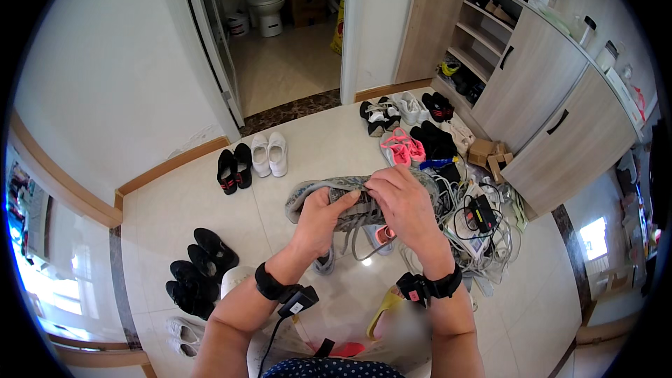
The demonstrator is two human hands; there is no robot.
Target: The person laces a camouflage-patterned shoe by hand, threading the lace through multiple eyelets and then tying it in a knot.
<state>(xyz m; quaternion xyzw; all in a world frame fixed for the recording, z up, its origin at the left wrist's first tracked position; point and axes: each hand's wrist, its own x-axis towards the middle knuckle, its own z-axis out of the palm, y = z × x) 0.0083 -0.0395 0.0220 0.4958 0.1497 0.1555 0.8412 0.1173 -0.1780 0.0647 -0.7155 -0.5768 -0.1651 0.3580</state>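
Note:
A camouflage-patterned lace-up shoe point(310, 189) is held up in front of me, lying lengthwise across the view with its opening to the left. My left hand point(323, 220) grips it at the collar and tongue, thumb on top. Over the lacing, my right hand point(401, 199) has its fingers bent and pinched at the shoe's upper; what exactly they pinch is hidden. Loose grey laces point(359, 252) hang below the shoe. Beneath, partly covered, another grey shoe point(324, 263) stands on the floor.
At right, tangled cables point(488, 241) and small cardboard boxes point(485, 155) lie before a shoe cabinet point(546, 73) with one door swung out. Pink-laced shoes point(401, 149) stand nearby. To the left are white shoes point(269, 154) and black shoes point(202, 268). A yellow slipper point(383, 315) is below my right wrist.

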